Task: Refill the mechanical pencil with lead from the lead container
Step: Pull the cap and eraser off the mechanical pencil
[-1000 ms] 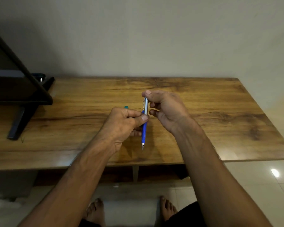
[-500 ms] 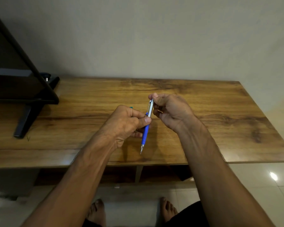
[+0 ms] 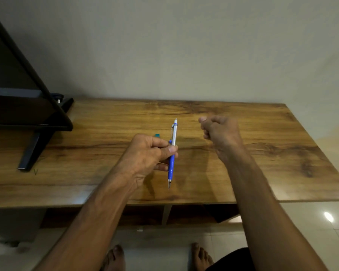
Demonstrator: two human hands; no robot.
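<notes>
My left hand [image 3: 145, 153] grips a blue and silver mechanical pencil [image 3: 172, 153] at mid-barrel, above the wooden table [image 3: 262, 163]. The pencil's metal tip points down toward me and its narrow white top end points away. Just behind my left knuckles a small teal object [image 3: 157, 135], perhaps the lead container, peeks out, mostly hidden by the hand. My right hand [image 3: 219, 132] hovers to the right of the pencil's top, clear of it. Its fingertips are pinched together, and I see nothing between them.
A black monitor on a dark angled stand [image 3: 33, 145] occupies the table's left end. A plain wall runs behind the table. The table's front edge is close to me, with open shelves below, a tiled floor and my bare feet [image 3: 114, 259].
My right hand has let go of the pencil's top end and pulled away to the right with its fingers pinched. The left hand still holds the pencil, now nearly upright.
</notes>
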